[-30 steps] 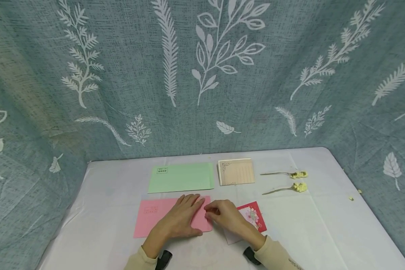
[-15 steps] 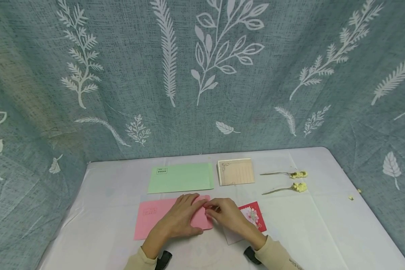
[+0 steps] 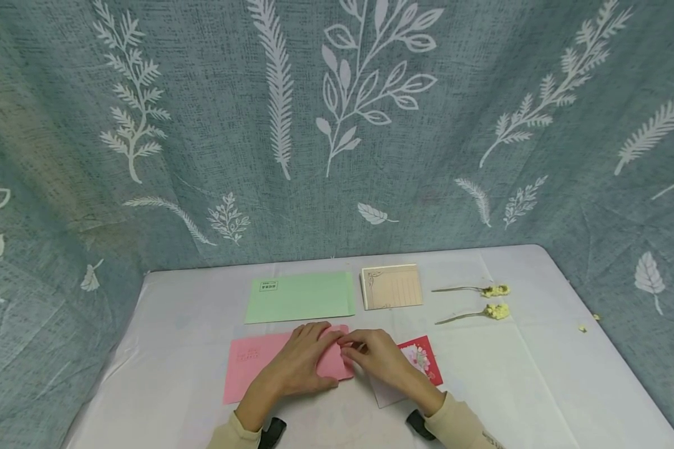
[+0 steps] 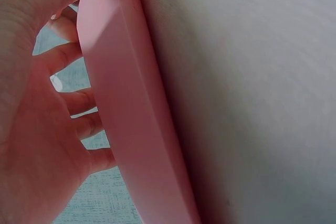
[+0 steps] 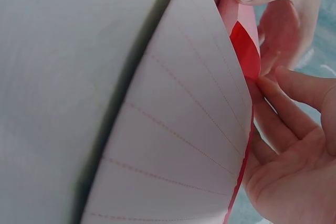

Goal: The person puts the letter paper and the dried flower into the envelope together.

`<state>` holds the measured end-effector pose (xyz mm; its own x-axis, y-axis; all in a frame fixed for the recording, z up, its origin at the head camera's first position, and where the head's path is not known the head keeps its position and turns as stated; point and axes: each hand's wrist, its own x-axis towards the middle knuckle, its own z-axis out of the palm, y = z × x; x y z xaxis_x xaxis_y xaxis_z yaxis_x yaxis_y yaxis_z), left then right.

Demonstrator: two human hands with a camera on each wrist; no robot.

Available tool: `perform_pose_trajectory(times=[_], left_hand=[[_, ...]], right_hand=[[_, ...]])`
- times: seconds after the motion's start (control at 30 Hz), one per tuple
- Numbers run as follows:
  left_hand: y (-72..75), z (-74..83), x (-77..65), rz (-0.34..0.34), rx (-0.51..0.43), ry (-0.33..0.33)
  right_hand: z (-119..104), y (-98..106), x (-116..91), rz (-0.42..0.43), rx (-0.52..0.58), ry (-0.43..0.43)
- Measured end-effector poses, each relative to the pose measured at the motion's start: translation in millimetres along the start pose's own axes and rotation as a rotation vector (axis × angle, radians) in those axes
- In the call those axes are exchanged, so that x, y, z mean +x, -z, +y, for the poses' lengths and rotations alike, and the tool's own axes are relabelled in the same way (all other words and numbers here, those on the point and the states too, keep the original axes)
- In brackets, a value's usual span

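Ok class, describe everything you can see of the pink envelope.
The pink envelope is oblong and papery, with faint red print, unreadable, toward its left end. It lies on the white tabletop, nearer the person than the green envelope. The left hand rests across it, hiding part; the right hand touches its right end.

A curtained-off nook with a stationery-strewn bench (image 3: 550, 374) is shown; whether it is set in a home or a workroom cannot be told. The far, left and right sides are screened by a blue-green curtain (image 3: 202, 143) printed with pale leaves. The bench is covered in white and laid with a green envelope (image 3: 300, 298), a pink envelope (image 3: 253, 362), a lined notepad (image 3: 393, 287) and yellow-headed flowers (image 3: 497, 311).
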<state>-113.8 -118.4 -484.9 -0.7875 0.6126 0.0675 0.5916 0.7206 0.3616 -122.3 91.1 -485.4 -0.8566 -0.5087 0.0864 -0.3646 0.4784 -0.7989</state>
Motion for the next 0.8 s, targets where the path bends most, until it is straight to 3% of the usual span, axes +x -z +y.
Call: perform_pose_trajectory(times=[0.23,0.57,0.8], left_hand=[[-0.3,0.3,0.2,-0.01,-0.005,0.016],[-0.9,1.4,1.5,-0.019,-0.011,0.042],[-0.5,2.5,1.2,-0.035,-0.028,0.055]], right_hand=[[1.1,5.3,-0.6,0.0,-0.054,0.008],[6.5,34.6,-4.5,0.151,-0.129,-0.072],[17.4,61.5,-12.8,0.23,-0.162,-0.183]])
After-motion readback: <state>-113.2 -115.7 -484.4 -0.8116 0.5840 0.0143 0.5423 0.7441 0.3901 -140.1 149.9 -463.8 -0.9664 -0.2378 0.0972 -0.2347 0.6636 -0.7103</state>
